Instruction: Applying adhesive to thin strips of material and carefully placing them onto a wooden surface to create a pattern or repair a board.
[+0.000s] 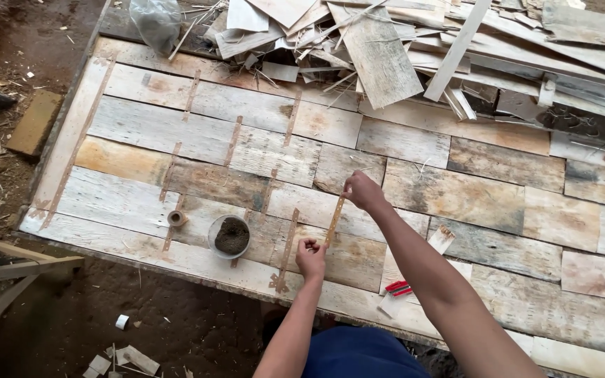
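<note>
Taping seams on a patchwork board tabletop (141,126)

Left hand (311,256) and right hand (363,191) pinch a brown tape strip (335,220) taut; grey bowl (230,236), tape roll (176,218), red-white packet (398,288) nearby.

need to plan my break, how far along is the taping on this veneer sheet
Done: tape strips already cover the seams on the left of the veneer sheet. In hand: the left hand and right hand stretch a tape strip over a middle seam. Left: the right-side seams show no tape.

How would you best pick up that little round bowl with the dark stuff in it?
Probably by its rim, from above. The bowl sits upright and open on the wooden panel, full of dark powder, so a level lift from both sides avoids spilling. The small tape roll beside it leaves room.
</note>
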